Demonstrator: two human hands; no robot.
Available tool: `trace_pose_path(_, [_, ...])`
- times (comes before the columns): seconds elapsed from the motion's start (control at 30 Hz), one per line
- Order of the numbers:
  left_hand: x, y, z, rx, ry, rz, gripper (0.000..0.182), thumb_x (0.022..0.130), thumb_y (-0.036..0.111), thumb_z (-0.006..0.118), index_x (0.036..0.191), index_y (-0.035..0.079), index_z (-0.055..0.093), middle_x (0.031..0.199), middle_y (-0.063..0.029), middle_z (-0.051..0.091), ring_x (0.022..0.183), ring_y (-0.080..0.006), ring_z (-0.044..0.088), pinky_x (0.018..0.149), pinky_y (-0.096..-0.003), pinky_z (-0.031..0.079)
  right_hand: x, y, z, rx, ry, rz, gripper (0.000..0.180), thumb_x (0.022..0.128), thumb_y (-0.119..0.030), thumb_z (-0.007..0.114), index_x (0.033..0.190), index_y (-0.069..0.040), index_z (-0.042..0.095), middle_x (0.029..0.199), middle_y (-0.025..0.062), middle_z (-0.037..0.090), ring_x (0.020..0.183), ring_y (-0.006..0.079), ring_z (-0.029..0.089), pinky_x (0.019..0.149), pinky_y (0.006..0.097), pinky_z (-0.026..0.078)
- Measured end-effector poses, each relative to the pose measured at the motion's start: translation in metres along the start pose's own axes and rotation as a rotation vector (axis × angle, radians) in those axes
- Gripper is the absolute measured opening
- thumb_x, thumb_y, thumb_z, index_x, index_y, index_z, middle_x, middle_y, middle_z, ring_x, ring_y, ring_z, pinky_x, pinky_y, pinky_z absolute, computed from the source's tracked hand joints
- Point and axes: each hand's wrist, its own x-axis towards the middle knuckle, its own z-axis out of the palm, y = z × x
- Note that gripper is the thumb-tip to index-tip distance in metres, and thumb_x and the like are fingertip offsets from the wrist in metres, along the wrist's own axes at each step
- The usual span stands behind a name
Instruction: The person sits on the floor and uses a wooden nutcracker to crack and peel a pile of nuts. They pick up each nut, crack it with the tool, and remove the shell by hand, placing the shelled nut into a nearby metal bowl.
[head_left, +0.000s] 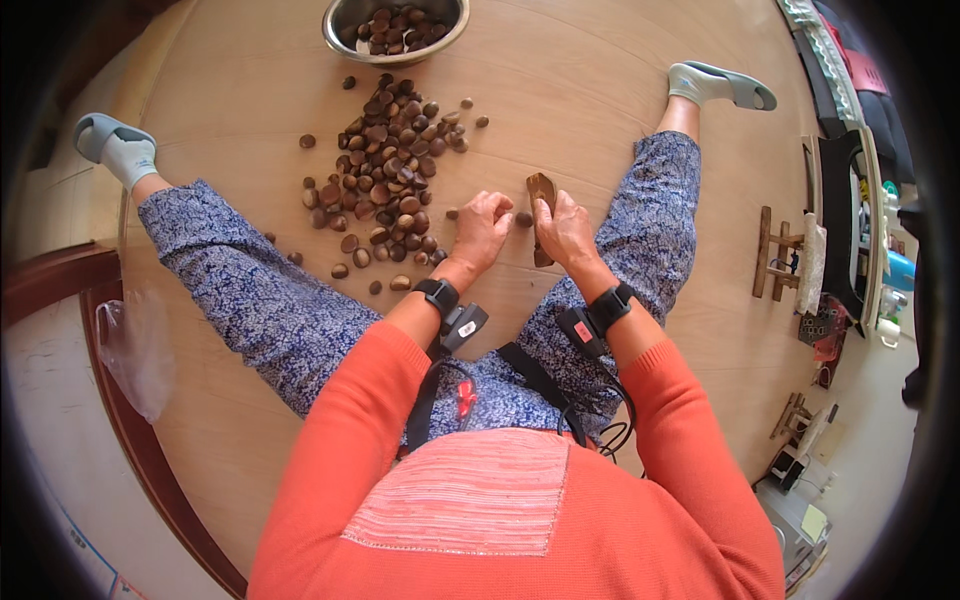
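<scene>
Just right of a heap of brown chestnuts (390, 157) on the wooden floor is my left hand (482, 225), its fingers curled; whether something is between the fingertips cannot be told. My right hand (564, 229) grips a dark wooden piece (541, 187), which has a worn, angular end pointing away from me. A single chestnut (523, 219) lies between the two hands. Another small chestnut (451, 214) is close to the left side of my left hand.
A metal bowl (334, 43) of chestnuts stands beyond the heap. My legs are spread to both sides of it. A clear plastic bag (135, 367) lies at the left by a dark red wooden frame (101, 319). A small wooden stool (781, 251) is at the right.
</scene>
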Motion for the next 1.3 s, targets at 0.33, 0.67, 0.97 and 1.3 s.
trace_pose_path(0.33, [-0.010,-0.001,-0.001,-0.092,0.102,0.097,0.015,0.085,0.000,0.066,0.100,0.000,0.067,0.095,-0.0144,0.067,0.086,-0.0303,0.069,0.077,-0.0378,0.057,-0.002,-0.022,0.016,-0.191,0.028,0.071,0.033,0.097,-0.031,0.059,0.097,0.001,0.055,0.086,0.0314,0.069,0.083,0.0511,0.067,0.077,0.0563,0.054])
trace_pose_path(0.67, [-0.007,0.002,-0.002,-0.067,0.098,0.118,0.015,0.085,0.004,0.067,0.100,0.001,0.068,0.095,-0.0151,0.066,0.085,-0.0333,0.067,0.077,-0.0407,0.055,-0.004,-0.030,0.022,-0.225,0.105,0.065,0.033,0.097,-0.032,0.058,0.097,0.000,0.054,0.082,0.0309,0.069,0.080,0.0497,0.068,0.072,0.0566,0.055])
trace_pose_path(0.97, [-0.009,0.003,-0.002,-0.008,-0.023,0.181,0.026,0.081,0.005,0.068,0.107,0.005,0.068,0.102,-0.0136,0.066,0.087,-0.0323,0.067,0.078,-0.0399,0.055,-0.001,0.013,0.027,0.090,0.134,0.085,0.041,0.097,-0.036,0.058,0.104,0.004,0.061,0.095,0.0348,0.068,0.092,0.0521,0.066,0.082,0.0570,0.052])
trace_pose_path(1.3, [-0.012,0.006,0.007,0.233,-0.033,0.375,0.022,0.082,0.006,0.068,0.104,0.007,0.064,0.099,-0.0145,0.062,0.089,-0.0380,0.065,0.077,-0.0450,0.055,-0.013,0.027,0.039,0.241,0.161,0.038,0.036,0.100,-0.033,0.057,0.105,0.002,0.063,0.096,0.0300,0.069,0.092,0.0516,0.065,0.080,0.0549,0.052])
